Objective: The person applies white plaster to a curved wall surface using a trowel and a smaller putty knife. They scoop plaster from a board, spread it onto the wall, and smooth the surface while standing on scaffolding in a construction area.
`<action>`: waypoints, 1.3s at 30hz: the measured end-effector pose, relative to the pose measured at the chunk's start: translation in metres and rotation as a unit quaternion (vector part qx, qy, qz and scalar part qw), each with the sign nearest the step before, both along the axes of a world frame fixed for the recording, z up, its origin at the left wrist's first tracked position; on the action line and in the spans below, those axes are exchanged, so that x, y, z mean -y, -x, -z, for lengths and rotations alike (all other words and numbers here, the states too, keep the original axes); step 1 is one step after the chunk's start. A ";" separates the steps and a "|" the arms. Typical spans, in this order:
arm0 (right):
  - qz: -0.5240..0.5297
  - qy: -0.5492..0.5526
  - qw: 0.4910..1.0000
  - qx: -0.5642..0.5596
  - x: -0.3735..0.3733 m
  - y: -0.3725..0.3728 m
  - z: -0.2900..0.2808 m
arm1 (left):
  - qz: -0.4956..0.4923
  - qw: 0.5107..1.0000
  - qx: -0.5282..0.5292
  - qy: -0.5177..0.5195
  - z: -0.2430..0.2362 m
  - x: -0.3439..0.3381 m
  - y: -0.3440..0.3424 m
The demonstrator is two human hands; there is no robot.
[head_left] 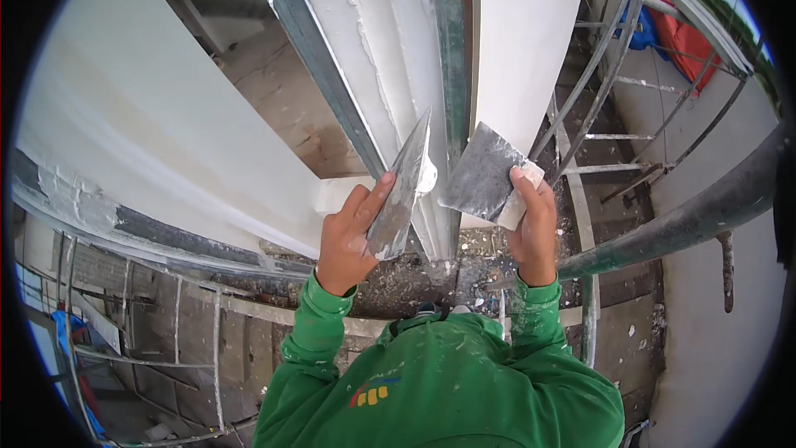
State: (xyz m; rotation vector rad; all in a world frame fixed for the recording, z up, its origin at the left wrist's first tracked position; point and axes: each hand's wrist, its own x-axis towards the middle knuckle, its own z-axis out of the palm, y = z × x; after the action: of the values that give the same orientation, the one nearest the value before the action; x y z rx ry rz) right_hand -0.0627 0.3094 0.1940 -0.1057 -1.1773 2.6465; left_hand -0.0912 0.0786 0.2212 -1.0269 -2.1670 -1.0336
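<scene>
My left hand (348,236) is closed on a thin metal putty plate (396,206), tilted so it shows nearly edge-on with its point away from me. A lump of white putty (427,177) clings to its right side. In my right hand (535,224), fingers closed on its pale, putty-crusted edge, is a flat, square grey metal scraper (482,176). The two tools are a short gap apart. Both are in front of a white, ridged plaster strip (380,41) running upright between dark green-grey edges. The fingers behind each tool are partly hidden.
A thick grey-green pipe (680,222) crosses at right. Scaffold tubes (609,58) rise beyond it, with red sheeting (684,37) behind. More scaffold rails (178,361) stand at lower left. White-speckled flooring (390,292) lies below me, and an opening (290,87) shows at left.
</scene>
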 end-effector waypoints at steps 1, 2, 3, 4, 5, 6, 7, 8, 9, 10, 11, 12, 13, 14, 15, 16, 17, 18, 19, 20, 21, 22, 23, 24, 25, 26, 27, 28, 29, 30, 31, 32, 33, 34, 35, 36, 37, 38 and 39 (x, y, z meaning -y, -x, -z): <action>-0.033 0.075 0.996 0.023 0.004 -0.001 0.001 | -0.006 0.999 -0.016 0.037 0.010 0.002 0.004; -0.087 0.079 0.991 0.068 0.006 -0.008 0.005 | -0.012 0.997 -0.032 0.073 0.024 0.003 0.007; -0.133 0.086 0.983 0.090 0.014 -0.016 -0.002 | -0.016 0.991 -0.089 0.100 0.042 0.003 0.011; -0.180 0.091 0.973 0.113 0.018 -0.022 -0.012 | 0.002 0.991 -0.098 0.087 0.062 0.006 0.014; -0.194 0.051 0.973 0.116 0.010 -0.026 -0.016 | 0.022 0.991 -0.105 0.074 0.081 0.011 0.014; -0.209 0.012 0.971 0.117 -0.002 -0.030 -0.021 | 0.003 0.994 -0.072 0.085 0.098 0.020 0.012; -0.215 -0.028 0.969 0.119 -0.012 -0.034 -0.026 | -0.010 0.995 -0.041 0.093 0.115 0.026 0.011; -0.163 -0.011 0.985 0.063 -0.017 -0.032 -0.037 | -0.029 0.987 0.012 0.157 0.131 0.032 0.006; -0.110 0.004 0.994 0.009 -0.023 -0.028 -0.052 | -0.050 0.972 0.065 0.219 0.148 0.037 -0.002; -0.063 0.021 0.997 -0.043 -0.026 -0.018 -0.061 | -0.050 0.969 0.143 0.195 0.175 0.044 -0.013; 0.017 -0.008 0.994 -0.111 -0.030 -0.001 -0.072 | -0.045 0.960 0.218 0.172 0.206 0.050 -0.020; 0.090 -0.034 0.979 -0.178 -0.031 0.021 -0.085 | -0.041 0.945 0.270 0.182 0.262 0.074 -0.029; 0.143 -0.094 0.957 -0.234 -0.040 0.046 -0.097 | -0.030 0.928 0.320 0.189 0.306 0.091 -0.040; 0.201 -0.157 0.924 -0.286 -0.053 0.072 -0.107 | -0.015 0.911 0.323 0.258 0.318 0.090 -0.050; 0.221 -0.231 0.903 -0.286 -0.060 0.099 -0.117 | -0.015 0.888 0.326 0.325 0.329 0.098 -0.065; 0.243 -0.308 0.875 -0.284 -0.069 0.121 -0.132 | -0.037 0.854 0.421 0.305 0.355 0.112 -0.081; 0.274 -0.331 0.837 -0.340 -0.076 0.144 -0.148 | -0.055 0.810 0.512 0.282 0.388 0.127 -0.097; 0.300 -0.352 0.795 -0.392 -0.080 0.166 -0.158 | -0.072 0.793 0.539 0.276 0.410 0.138 -0.112; 0.298 -0.345 0.771 -0.444 -0.080 0.183 -0.167 | -0.094 0.774 0.566 0.268 0.429 0.151 -0.128; 0.292 -0.338 0.746 -0.494 -0.078 0.199 -0.172 | -0.123 0.755 0.591 0.257 0.440 0.161 -0.146; 0.284 -0.333 0.716 -0.543 -0.076 0.206 -0.178 | -0.145 0.738 0.611 0.248 0.443 0.166 -0.156; 0.274 -0.321 0.718 -0.553 -0.071 0.210 -0.180 | -0.166 0.721 0.629 0.239 0.444 0.168 -0.167; 0.264 -0.308 0.720 -0.563 -0.068 0.212 -0.181 | -0.182 0.709 0.641 0.232 0.444 0.170 -0.174; 0.254 -0.294 0.722 -0.572 -0.066 0.213 -0.181 | -0.195 0.699 0.649 0.228 0.441 0.170 -0.179; 0.270 -0.330 0.698 -0.576 -0.070 0.218 -0.181 | -0.206 0.689 0.658 0.222 0.439 0.168 -0.180; 0.289 -0.337 0.677 -0.587 -0.072 0.221 -0.184 | -0.211 0.686 0.661 0.217 0.438 0.167 -0.178; 0.306 -0.343 0.659 -0.596 -0.072 0.222 -0.187 | -0.217 0.683 0.664 0.214 0.435 0.166 -0.177; 0.323 -0.349 0.639 -0.604 -0.072 0.223 -0.190 | -0.220 0.681 0.666 0.210 0.433 0.165 -0.175; 0.329 -0.352 0.634 -0.605 -0.071 0.223 -0.194 | -0.222 0.680 0.667 0.206 0.431 0.161 -0.173; 0.335 -0.354 0.629 -0.605 -0.069 0.222 -0.198 | -0.224 0.679 0.669 0.202 0.429 0.159 -0.172; 0.341 -0.358 0.623 -0.606 -0.067 0.220 -0.204 | -0.225 0.680 0.669 0.198 0.427 0.157 -0.169; 0.326 -0.372 0.624 -0.605 -0.066 0.217 -0.209 | -0.224 0.680 0.670 0.195 0.425 0.155 -0.166; 0.311 -0.385 0.627 -0.602 -0.064 0.215 -0.212 | -0.224 0.679 0.671 0.194 0.423 0.156 -0.165; 0.296 -0.398 0.629 -0.599 -0.063 0.214 -0.213 | -0.224 0.680 0.671 0.193 0.421 0.156 -0.163; 0.274 -0.393 0.632 -0.609 -0.062 0.214 -0.213 | -0.222 0.680 0.672 0.191 0.420 0.155 -0.163; 0.294 -0.393 0.627 -0.605 -0.060 0.218 -0.208 | -0.222 0.678 0.674 0.190 0.420 0.154 -0.162; 0.314 -0.393 0.622 -0.600 -0.059 0.223 -0.201 | -0.223 0.677 0.675 0.190 0.419 0.155 -0.162; 0.334 -0.394 0.616 -0.595 -0.058 0.229 -0.193 | -0.224 0.675 0.676 0.192 0.417 0.157 -0.163; 0.295 -0.391 0.633 -0.599 -0.059 0.234 -0.179 | -0.223 0.674 0.677 0.191 0.415 0.157 -0.162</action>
State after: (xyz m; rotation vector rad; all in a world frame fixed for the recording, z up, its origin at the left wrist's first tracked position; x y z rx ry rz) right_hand -0.2962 0.3689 0.3728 1.0394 -1.2197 0.9327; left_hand 0.0710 -0.0787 -0.1942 0.5435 -3.6140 -1.2519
